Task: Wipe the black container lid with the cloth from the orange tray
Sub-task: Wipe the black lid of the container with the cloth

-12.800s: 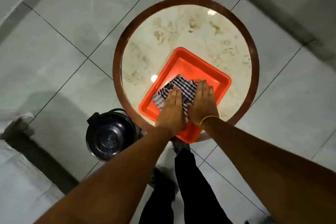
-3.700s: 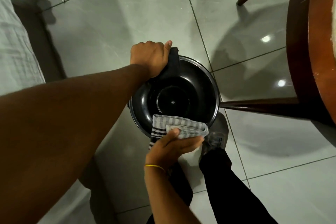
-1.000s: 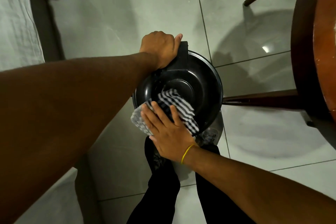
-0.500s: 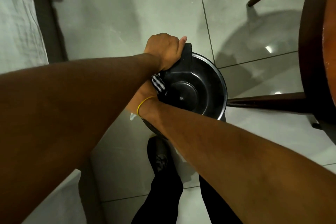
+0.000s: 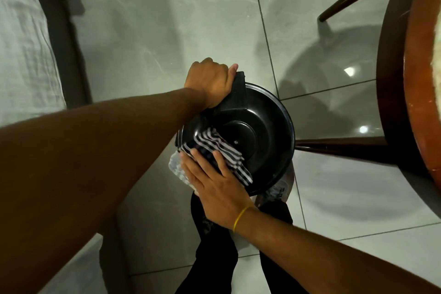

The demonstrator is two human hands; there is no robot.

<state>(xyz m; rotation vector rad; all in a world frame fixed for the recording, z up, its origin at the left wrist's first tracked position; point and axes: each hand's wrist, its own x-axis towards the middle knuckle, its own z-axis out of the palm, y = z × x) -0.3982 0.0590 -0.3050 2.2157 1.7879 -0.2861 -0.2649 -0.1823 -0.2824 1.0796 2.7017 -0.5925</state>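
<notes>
now gripping the glossy round black plastic container lid by its tab, left hand fisted; pressing the striped black-and-white cloth (folded) onto its near side, right hand flat, fingers spread.

Dim, greenish; glare spots on floor tiles; wide-angle edge distortion.

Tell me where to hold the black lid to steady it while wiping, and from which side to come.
Grip the lid by its flat tab, which juts past the round rim at the far left edge. Come from the left, as the left hand does, fist closed over it. That leaves the round top clear for the right hand pressing the cloth flat.
</notes>
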